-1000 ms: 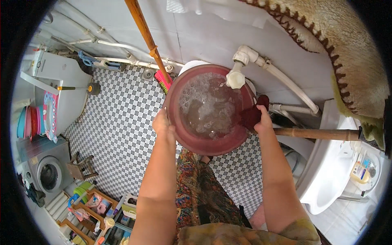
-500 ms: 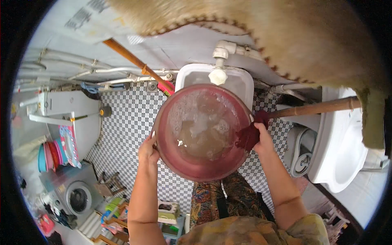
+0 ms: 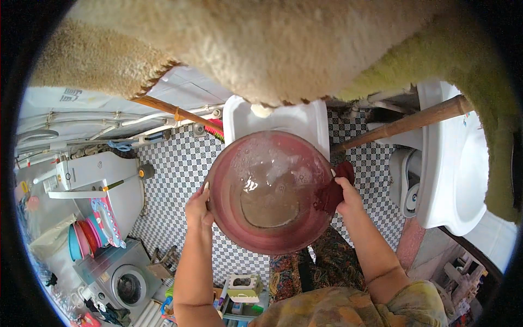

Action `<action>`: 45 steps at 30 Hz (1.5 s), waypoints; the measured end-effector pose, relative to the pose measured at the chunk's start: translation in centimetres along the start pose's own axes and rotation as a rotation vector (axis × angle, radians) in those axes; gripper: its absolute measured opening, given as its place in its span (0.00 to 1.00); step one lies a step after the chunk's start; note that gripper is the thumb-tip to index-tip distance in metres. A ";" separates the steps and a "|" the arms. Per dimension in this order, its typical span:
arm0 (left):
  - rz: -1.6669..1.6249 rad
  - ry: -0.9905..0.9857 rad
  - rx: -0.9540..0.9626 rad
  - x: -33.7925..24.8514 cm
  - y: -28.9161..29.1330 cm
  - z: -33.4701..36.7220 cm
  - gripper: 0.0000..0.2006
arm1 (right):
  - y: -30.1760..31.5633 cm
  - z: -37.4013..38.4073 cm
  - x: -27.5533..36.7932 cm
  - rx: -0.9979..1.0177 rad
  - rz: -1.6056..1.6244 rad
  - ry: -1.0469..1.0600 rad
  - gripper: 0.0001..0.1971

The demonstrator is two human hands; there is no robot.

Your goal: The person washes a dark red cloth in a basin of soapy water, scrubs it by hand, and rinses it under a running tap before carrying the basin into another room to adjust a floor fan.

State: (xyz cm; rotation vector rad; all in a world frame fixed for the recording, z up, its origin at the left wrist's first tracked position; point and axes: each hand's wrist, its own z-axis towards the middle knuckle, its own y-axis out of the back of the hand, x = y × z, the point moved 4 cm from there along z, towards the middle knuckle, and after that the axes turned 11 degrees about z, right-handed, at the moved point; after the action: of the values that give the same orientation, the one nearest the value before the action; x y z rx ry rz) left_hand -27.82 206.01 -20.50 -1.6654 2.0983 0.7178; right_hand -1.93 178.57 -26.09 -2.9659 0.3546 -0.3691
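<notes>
Between my two hands hangs a large dark pink basin point(image 3: 231, 220) holding cloudy, foamy water point(image 3: 267, 196). My left hand point(image 3: 199, 208) is closed on its left rim, thumb on top. At the right rim my right hand point(image 3: 348, 197) grips the basin together with a dark red cloth point(image 3: 328, 197), which is draped over the edge, partly inside and partly outside. The basin's far side overlaps the near part of a white floor sink point(image 3: 313, 122). My fingers under the rim are hidden.
A fluffy beige and green cloth point(image 3: 245, 49) hangs across the top. A bamboo pole point(image 3: 414, 124) slants at the right beside a white washbasin point(image 3: 449, 185). At the left are a wooden stick point(image 3: 182, 113), a washing machine point(image 3: 129, 288) and stacked coloured basins point(image 3: 81, 240). The floor point(image 3: 169, 174) is patterned tile.
The basin appears lower in the view, still held in both hands, and its water has shifted and sloshed. The hanging cloth now covers more of the top, hiding the tap.
</notes>
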 end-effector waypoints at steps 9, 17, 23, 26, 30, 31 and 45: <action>0.034 -0.037 0.069 -3.6 -4.2 1.2 0.08 | -0.8 0.2 0.9 0.102 0.029 -0.058 0.16; 0.021 -0.071 0.092 -0.6 -1.6 2.4 0.10 | -2.3 -1.3 1.3 0.019 0.003 0.104 0.17; -0.339 -0.062 0.008 5.2 1.3 3.1 0.15 | -3.8 -2.5 0.7 0.285 -0.088 0.369 0.17; -0.388 -0.050 -0.018 8.1 2.1 4.1 0.17 | -4.3 -3.7 0.9 0.346 -0.109 0.449 0.16; -0.445 -0.062 -0.071 10.1 1.2 3.7 0.17 | -4.8 -4.0 1.2 0.387 -0.236 0.538 0.16; -0.435 -0.071 -0.049 10.3 1.3 3.9 0.17 | -5.0 -4.1 1.4 0.402 -0.260 0.559 0.16; -0.077 -0.134 -0.161 4.6 5.8 -1.3 0.11 | -2.1 -2.3 -1.8 0.276 -0.229 0.295 0.15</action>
State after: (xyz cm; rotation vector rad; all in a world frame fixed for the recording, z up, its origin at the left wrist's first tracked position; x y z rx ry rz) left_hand -34.48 202.64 -21.10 -1.7192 1.9174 0.9672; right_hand -3.73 180.82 -23.92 -2.6845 -0.0116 -0.8142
